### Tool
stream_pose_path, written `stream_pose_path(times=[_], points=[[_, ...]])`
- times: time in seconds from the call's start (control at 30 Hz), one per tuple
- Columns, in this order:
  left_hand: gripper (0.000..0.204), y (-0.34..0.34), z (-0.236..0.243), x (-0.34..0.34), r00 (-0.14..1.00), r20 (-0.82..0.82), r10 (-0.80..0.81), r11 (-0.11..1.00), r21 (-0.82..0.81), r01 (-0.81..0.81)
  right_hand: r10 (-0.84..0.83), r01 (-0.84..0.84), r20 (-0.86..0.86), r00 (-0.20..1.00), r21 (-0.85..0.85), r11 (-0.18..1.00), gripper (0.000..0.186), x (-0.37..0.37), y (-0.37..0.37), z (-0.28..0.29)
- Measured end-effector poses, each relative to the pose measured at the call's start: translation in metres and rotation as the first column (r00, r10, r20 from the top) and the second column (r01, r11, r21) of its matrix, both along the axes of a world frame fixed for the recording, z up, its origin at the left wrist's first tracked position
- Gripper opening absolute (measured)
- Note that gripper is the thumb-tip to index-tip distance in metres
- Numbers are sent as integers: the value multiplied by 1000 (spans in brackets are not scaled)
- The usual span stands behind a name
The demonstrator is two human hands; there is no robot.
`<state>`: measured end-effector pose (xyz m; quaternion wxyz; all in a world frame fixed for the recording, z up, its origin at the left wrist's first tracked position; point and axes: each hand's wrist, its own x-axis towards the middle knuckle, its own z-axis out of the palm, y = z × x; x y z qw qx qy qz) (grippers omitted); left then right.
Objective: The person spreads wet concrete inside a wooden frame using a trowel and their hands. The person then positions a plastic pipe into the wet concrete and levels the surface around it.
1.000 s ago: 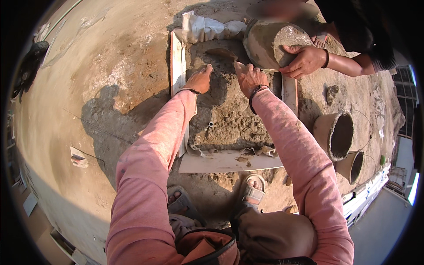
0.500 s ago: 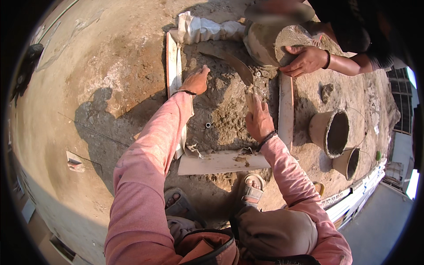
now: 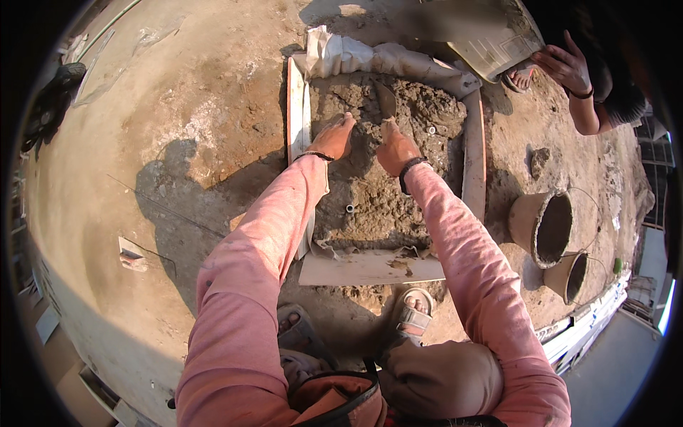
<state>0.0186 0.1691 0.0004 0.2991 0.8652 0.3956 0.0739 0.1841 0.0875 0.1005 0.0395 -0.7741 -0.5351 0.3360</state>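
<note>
My right hand (image 3: 397, 149) is closed around the handle of a trowel (image 3: 385, 98). The narrow dark blade points away from me, over wet grey concrete (image 3: 373, 186). To its left, my left hand (image 3: 334, 137) reaches low over the concrete with fingers stretched forward, holding nothing I can see; its fingertips are partly hidden. The concrete fills a rectangular board form (image 3: 475, 171), and a fresh lump lies toward its far right. Two small pale pipe ends stick up: a near pipe end (image 3: 349, 208) and a far pipe end (image 3: 431, 130).
At the upper right a co-worker's hand (image 3: 565, 65) holds a tipped bucket (image 3: 494, 51). Two mortar-crusted buckets stand right of the form: a larger bucket (image 3: 526, 226) and a smaller bucket (image 3: 558, 274). A float (image 3: 132, 255) lies left on the ground. White crumpled sheeting (image 3: 370, 57) covers the far edge.
The co-worker's bucket has swung away from the form to the upper right, leaving a lump of concrete. My right hand has moved left and away from me, turning the trowel blade forward.
</note>
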Motion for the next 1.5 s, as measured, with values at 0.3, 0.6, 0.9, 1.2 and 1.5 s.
stream_pose_path(times=[0.3, 0.6, 0.9, 1.2, 1.5], points=[[56, -3, 18, 21, 999, -41, 11, 992, -128, -16, 198, -221, 205, 958, 92, 971, 44, 15, 43, 25], [61, -4, 18, 19, 998, 61, -12, 995, -100, 18, 447, -533, 339, 828, 227, 815, 53, 94, -19, 20], [43, 4, 38, 4, 986, -1, 164, 986, -24, -164, 457, -534, 380, 804, 126, 836, 48, 50, 34, 26], [27, 65, -17, -18, 628, -776, -64, 956, 133, 263, 425, -669, 605, 674, 255, 698, 38, -4, 62, 38], [33, 52, 28, -19, 556, -831, 27, 866, 297, 402, 528, -779, 666, 527, 131, 613, 38, 45, 65, 24]])
